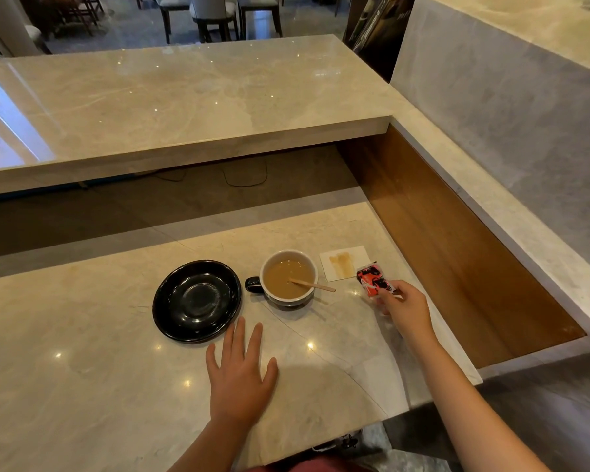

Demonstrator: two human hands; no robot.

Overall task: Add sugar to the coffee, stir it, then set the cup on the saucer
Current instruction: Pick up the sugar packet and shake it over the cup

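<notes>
The coffee cup [289, 278] stands on the lower marble counter [82, 386], its dark handle turned toward the black saucer [197, 300] just to its left — the two are close but not touching. The cup is white inside, filled with pale milky coffee, and a wooden stir stick [312, 285] leans in it, its outer end overhanging the rim on the right. The saucer is bare and glossy.

Behind and to the right of the cup lies a white paper napkin [346, 263] with a brown stain across it. The right hand [402, 308] pinches a red, black and white sugar sachet [374, 280] by its near corner, holding it at the napkin's front edge; the print on the sachet is too blurred to read. The left hand [241, 376] lies flat on the counter with fingers spread, just in front of the saucer and cup, holding nothing.

A raised marble bar top [184, 107] runs along the far side, with a wood-lined recess [457, 253] to the right. Dark cables [246, 180] trail under the bar top — chairs [215, 15] stand beyond it.
</notes>
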